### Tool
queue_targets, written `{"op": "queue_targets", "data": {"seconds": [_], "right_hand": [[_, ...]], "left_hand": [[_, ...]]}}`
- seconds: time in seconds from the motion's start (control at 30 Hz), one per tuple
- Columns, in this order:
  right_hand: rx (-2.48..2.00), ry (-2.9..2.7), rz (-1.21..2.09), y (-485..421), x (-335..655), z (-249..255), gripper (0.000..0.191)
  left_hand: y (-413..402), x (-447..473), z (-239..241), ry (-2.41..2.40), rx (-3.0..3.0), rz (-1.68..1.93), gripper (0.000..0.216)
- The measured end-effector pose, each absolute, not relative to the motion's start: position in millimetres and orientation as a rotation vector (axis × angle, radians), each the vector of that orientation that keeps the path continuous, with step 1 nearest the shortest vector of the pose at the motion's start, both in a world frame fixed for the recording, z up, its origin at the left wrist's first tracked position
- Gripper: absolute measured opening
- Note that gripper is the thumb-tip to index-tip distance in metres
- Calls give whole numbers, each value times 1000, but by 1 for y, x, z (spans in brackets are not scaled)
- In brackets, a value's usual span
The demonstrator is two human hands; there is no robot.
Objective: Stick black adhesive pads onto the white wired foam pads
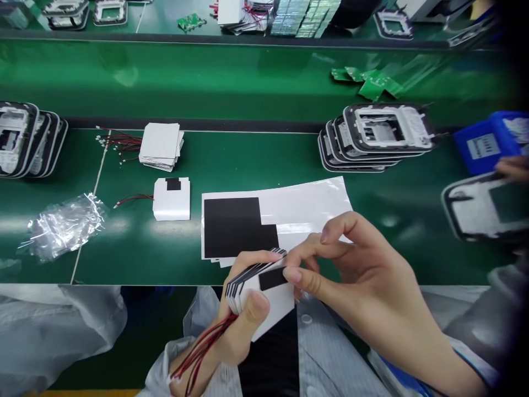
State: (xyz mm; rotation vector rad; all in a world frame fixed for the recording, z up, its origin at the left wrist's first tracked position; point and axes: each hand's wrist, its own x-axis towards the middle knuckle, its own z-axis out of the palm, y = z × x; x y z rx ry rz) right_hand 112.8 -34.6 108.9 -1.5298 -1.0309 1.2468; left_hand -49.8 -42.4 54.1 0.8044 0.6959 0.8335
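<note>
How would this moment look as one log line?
left hand: gripping stacked white panels | right hand: touching black strip | beyond: white sheets, green table

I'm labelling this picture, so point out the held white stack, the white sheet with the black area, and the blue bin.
Held white stack (pixel 278 303): head view, on its top face.
White sheet with the black area (pixel 297 208): head view, on its bare white part.
Blue bin (pixel 483 146): head view, on its labelled wall.

Tilted white panel stack (pixel 278 305), black strip (pixel 271 279)
</note>
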Motion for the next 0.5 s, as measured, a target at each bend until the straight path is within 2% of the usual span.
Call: {"op": "queue_targets", "data": {"seconds": [0.2,0.5], "right_hand": [[-1514,-1129,1146,-38,110,109,38],[-1478,-1144,1162,-40,105,105,32]], "left_hand": [[-41,-51,52,647,876,823,36],[-40,-51,52,620,912,826,34]]}}
